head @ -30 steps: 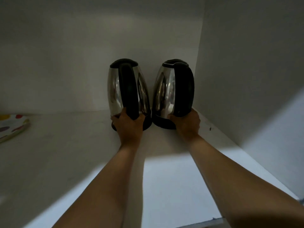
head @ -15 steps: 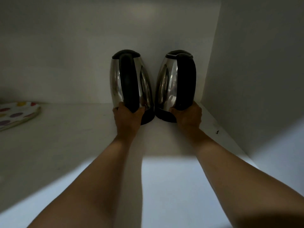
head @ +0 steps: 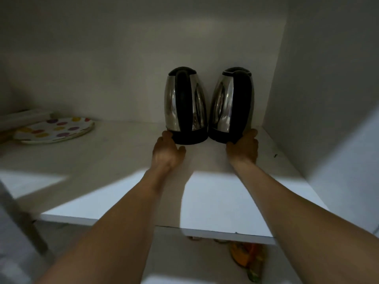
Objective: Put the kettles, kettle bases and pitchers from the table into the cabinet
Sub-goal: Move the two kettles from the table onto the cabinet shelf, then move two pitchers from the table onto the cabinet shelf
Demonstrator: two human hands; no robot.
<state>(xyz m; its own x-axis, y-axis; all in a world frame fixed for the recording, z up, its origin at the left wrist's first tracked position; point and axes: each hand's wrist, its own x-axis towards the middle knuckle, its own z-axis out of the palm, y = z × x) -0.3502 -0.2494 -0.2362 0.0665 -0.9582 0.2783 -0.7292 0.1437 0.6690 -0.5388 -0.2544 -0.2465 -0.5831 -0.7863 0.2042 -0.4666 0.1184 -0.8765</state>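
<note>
Two steel kettles with black handles and black bottoms stand upright on the cabinet shelf, side by side at the back right, close to the rear wall and near the right wall. The left kettle turns its handle straight toward me; the right kettle has its handle turned a little to the right. The two nearly touch at their bottoms.

My left hand lies low on the shelf in front of the left kettle, fingers spread and loose, fingertips touching the black bottom at its left edge; it grips nothing. My right hand cups the lower right side of the right kettle's bottom, fingers curled against it, though I cannot tell how firmly it holds.

I can read no brand, label or writing on either kettle; the light is dim and the steel shows only reflections.

Far to the left on the same shelf sits a plate with coloured dots. Below the shelf's front edge something orange and green shows, too blurred to name.
</note>
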